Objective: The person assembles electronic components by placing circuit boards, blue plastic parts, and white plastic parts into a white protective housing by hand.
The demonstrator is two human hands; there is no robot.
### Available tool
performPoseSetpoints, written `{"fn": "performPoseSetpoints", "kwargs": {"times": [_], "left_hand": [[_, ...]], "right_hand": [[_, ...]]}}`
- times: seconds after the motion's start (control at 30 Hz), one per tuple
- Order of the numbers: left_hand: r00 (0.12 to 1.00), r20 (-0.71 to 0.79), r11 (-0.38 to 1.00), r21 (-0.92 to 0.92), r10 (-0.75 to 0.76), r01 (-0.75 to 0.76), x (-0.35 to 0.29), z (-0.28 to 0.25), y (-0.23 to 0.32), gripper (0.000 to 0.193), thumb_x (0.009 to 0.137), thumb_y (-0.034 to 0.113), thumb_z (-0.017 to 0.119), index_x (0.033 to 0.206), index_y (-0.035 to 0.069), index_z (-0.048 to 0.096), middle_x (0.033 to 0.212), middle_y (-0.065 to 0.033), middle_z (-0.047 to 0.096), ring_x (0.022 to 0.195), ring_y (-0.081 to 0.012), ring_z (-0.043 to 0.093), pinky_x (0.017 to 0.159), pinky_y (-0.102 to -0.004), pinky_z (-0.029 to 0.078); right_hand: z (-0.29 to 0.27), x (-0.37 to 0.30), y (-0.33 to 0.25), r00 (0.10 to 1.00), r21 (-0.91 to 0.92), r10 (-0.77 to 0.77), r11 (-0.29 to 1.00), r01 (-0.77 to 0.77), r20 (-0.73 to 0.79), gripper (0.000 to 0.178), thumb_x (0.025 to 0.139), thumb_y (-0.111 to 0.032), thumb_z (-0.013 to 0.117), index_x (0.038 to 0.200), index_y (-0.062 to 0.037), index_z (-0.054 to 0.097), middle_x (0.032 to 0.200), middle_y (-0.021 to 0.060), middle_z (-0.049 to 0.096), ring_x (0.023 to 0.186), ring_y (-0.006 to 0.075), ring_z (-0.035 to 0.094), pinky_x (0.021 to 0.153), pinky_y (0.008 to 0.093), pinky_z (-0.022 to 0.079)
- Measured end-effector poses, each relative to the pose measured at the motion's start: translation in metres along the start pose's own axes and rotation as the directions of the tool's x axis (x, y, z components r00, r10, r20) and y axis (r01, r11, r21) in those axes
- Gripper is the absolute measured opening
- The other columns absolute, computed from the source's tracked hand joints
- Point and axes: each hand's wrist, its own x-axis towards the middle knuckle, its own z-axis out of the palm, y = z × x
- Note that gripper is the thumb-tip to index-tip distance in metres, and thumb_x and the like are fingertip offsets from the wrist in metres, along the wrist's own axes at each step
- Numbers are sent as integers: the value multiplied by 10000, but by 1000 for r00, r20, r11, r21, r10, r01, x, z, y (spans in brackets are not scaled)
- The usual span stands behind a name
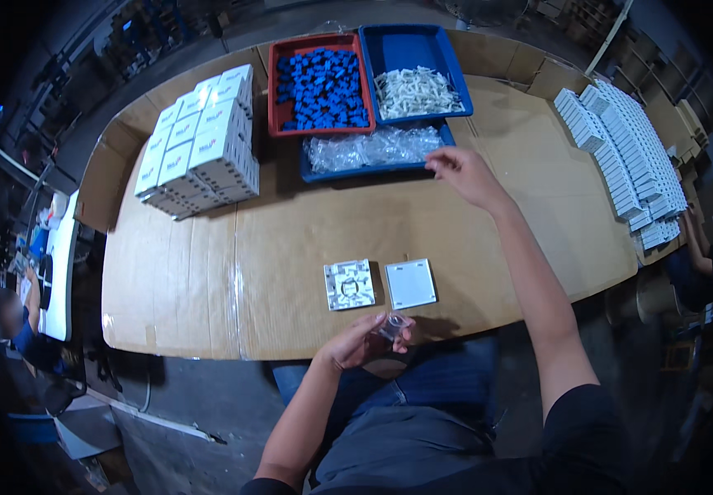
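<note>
My left hand, at the near edge of the cardboard-covered table, is closed around a small clear plastic piece. Just beyond it lie a square with a grey-and-white printed pattern and, to its right, a shallow white box part. My right hand is raised at the right end of a blue tray full of clear plastic pieces. Its fingers are curled together; whether anything is between them I cannot make out.
Behind stand a red tray of blue parts and a blue tray of small white parts. White boxes are stacked at left; rows of white boxes line the right. Raised cardboard edges the table. People sit at both sides.
</note>
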Motion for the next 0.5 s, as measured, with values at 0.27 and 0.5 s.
{"fn": "performPoseSetpoints", "kwargs": {"times": [0.27,0.5], "left_hand": [[997,-54,998,-8,-61,61,1,-2,3,605,1061,492,541,1334,-43,607,1103,-93,663,954,-204,624,1006,-402,509],[995,32,983,-154,-94,98,1,-10,2,599,1088,417,536,1409,-89,536,1181,-141,673,1047,-211,648,1013,-359,518]], "right_hand": [[-49,153,40,927,-476,-158,879,-25,-341,178,971,-135,643,1108,-76,741,999,125,763,927,284,738,808,388,570],[-76,234,55,908,-740,-270,670,-61,-319,174,939,-190,650,1063,-146,764,1098,101,752,1034,331,707,865,480,559]]}}
